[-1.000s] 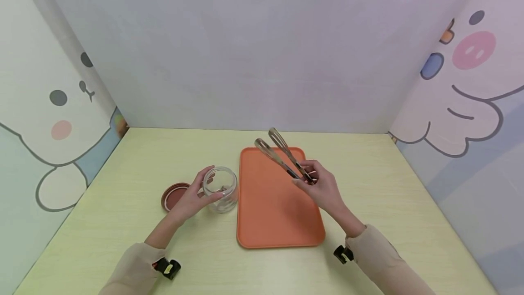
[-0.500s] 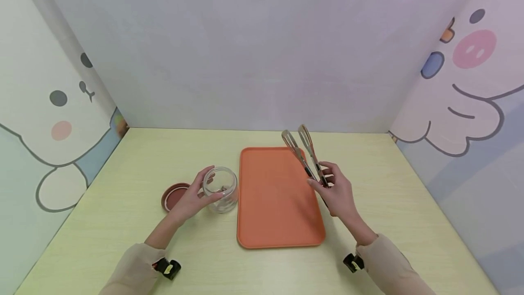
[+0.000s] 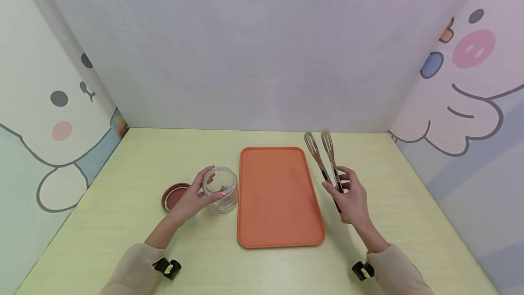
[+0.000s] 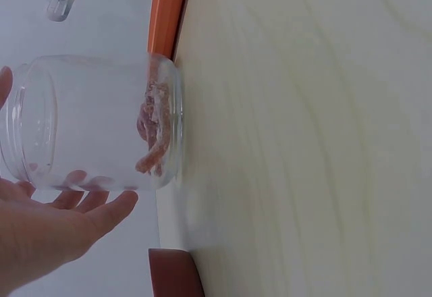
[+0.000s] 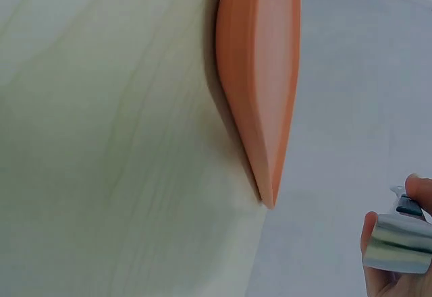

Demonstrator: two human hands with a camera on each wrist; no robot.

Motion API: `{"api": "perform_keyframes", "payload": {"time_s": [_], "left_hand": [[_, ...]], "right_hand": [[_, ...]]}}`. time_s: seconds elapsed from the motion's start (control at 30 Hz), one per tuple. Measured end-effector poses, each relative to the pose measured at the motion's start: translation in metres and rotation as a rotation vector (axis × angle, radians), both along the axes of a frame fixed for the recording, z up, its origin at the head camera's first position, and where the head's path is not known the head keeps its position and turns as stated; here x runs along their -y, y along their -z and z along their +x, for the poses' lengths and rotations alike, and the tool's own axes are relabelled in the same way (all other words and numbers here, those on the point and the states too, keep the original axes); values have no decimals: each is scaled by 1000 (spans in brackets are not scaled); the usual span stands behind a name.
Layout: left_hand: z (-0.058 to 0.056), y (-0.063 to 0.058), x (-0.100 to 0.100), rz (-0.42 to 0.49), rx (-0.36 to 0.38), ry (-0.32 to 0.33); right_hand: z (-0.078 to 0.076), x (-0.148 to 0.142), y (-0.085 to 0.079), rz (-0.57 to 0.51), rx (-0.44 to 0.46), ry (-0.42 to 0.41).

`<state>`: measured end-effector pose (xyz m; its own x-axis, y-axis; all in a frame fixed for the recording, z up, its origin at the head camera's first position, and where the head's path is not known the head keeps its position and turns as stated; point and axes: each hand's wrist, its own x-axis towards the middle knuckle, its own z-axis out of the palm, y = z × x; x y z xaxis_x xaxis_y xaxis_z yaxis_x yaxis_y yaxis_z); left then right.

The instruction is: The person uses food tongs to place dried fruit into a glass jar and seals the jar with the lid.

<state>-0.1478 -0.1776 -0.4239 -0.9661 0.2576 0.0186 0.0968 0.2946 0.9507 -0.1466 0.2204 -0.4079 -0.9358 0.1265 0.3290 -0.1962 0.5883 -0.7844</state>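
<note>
Behind everything we are seeing a pale, plain wall (image 3: 262,49), with cartoon animals (image 3: 475,58) flanking it on either side. Where the wall is meeting the counter (image 3: 389,195), the back edge is running straight across. An orange tray (image 3: 280,195) is lying flat near the middle, its long sides pointing away from us; wide strips of counter are stretching to both sides and in front of it. The jar (image 4: 88,121) is standing upright on the counter, just beside the tray's left edge, and we cannot tell whether the two are touching. Left of it, the lid (image 3: 175,196) is lying partly hidden under the hand and wrist. Reddish pieces (image 4: 155,128) are sitting at the jar's bottom, and we are not managing to make out what they are. From the right wrist we are catching only part of the right hand, cut off at the picture's edge. Our left hand (image 3: 195,198) is curling round the jar, thumb on the near side, fingers on the far side. Our right hand (image 3: 351,197) is gripping the tongs (image 3: 332,158) right of the tray, raised above the counter, their tips pointing away and standing apart.
</note>
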Motion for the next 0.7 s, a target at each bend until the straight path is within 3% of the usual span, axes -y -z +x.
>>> {"api": "perform_keyframes", "payload": {"time_s": [0.33, 0.7], "left_hand": [[0, 0, 0, -2, -2, -3], [1, -2, -1, -3, 8, -4]], "right_hand": [[6, -23, 12, 21, 22, 101], [12, -40, 25, 64, 84, 149]]}}
